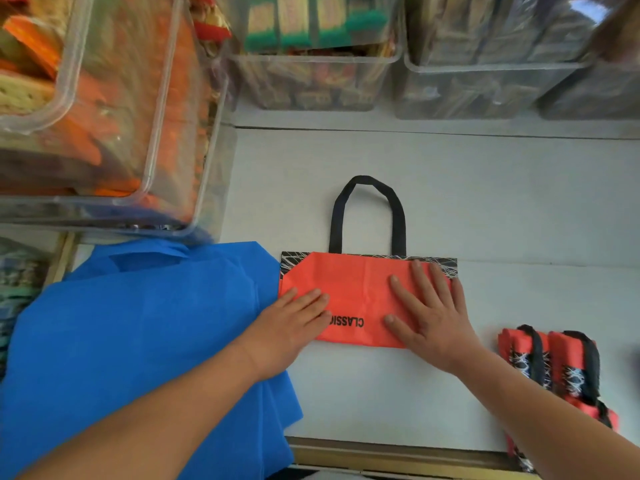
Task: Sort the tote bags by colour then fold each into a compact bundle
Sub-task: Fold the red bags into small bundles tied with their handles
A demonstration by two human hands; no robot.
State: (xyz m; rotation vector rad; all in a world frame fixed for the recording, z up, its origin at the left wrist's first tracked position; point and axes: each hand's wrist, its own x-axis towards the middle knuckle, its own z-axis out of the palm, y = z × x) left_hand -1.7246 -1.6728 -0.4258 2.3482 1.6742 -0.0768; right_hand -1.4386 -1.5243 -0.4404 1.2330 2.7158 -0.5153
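Pins red bag [360,292] flat on the table [485,202], mid-scene, with left hand [294,313] and right hand [429,313], fingers straight and spread, probably to set a crease before another fold. Lies folded up from its near edge, far-left corner tucked, black handle [367,209] pointing far. Sits between blue bags [138,323] at left and red bundles [554,368] at near right, grouped by colour.

One wide-angle camera, worn on the head, looks steeply down and forward over the white tabletop [485,202] from close range. The left hand [294,327] and right hand [429,313] fall near mid-frame, with the arms entering from the bottom edge. At the far side, clear plastic bins [311,81] fill the top.
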